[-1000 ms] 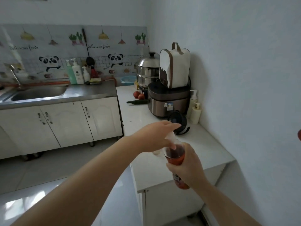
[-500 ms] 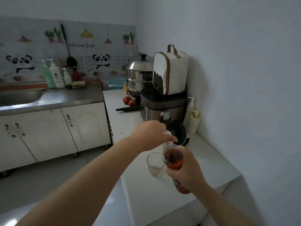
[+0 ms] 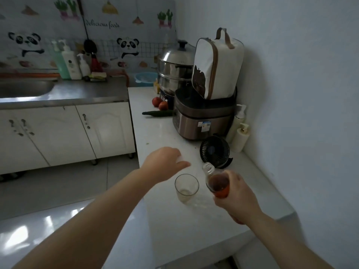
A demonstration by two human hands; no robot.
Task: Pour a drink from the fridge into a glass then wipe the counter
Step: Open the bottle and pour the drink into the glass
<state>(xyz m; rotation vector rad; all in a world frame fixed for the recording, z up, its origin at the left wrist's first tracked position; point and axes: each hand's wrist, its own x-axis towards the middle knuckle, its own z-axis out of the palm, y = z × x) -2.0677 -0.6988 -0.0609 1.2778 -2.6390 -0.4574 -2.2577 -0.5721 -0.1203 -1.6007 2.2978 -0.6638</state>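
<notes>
A clear glass [image 3: 186, 188], almost empty, stands upright on the white counter [image 3: 174, 228]. Just to its right, my right hand [image 3: 240, 199] grips a plastic bottle [image 3: 217, 185] of reddish-brown drink. The bottle's neck is uncapped and leans up and to the left, near the glass rim. My left hand [image 3: 166, 162] hovers just behind the glass, fingers curled over a small white bottle cap [image 3: 181, 158]. No liquid is flowing.
A small black fan [image 3: 214, 152] sits right behind the bottle. Two pump bottles [image 3: 240, 133] line the wall. Farther back are a rice cooker [image 3: 202, 121] with a white bag [image 3: 217, 65] on top, a cucumber [image 3: 157, 113], tomatoes [image 3: 160, 103] and a steamer pot [image 3: 174, 72].
My left hand has come off the bottle's top, taking the cap leftward. The neck now shows open. My view has tilted down and the glass has come fully into sight.
</notes>
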